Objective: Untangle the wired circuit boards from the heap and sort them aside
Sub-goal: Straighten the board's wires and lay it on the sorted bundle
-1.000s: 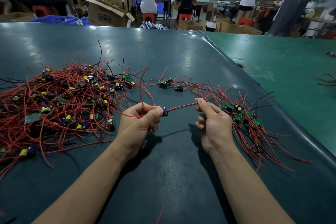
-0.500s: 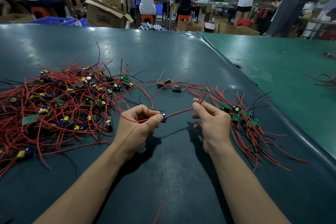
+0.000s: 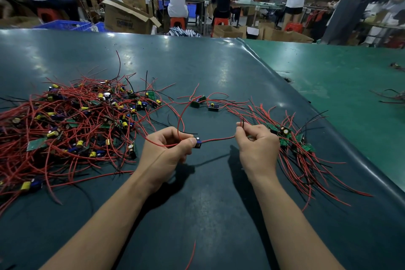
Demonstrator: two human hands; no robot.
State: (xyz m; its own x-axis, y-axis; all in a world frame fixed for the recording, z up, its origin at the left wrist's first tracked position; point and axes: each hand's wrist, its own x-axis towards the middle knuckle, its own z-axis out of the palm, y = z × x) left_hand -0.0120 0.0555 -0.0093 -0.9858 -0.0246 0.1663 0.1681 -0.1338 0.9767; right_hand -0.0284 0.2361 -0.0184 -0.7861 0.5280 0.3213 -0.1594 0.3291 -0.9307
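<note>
A big tangled heap (image 3: 65, 129) of small green circuit boards with red and black wires covers the left of the dark table. My left hand (image 3: 166, 151) pinches one small board (image 3: 198, 144) by its edge, just right of the heap. Its red wire (image 3: 219, 139) stretches across to my right hand (image 3: 258, 149), whose fingers pinch the wire ends. Right behind that hand lies the sorted bundle (image 3: 293, 142) of boards, wires trailing toward me. Two loose boards (image 3: 205, 104) lie farther back between the piles.
The dark mat's raised right edge (image 3: 328, 129) borders a green table (image 3: 350, 85) with a few stray wires at far right. A single red wire (image 3: 191, 254) lies near the front. Cardboard boxes and seated workers fill the background.
Both hands have drifted slightly nearer to me and closer together, still holding the same board and wire. The wire between them sags a little more.
</note>
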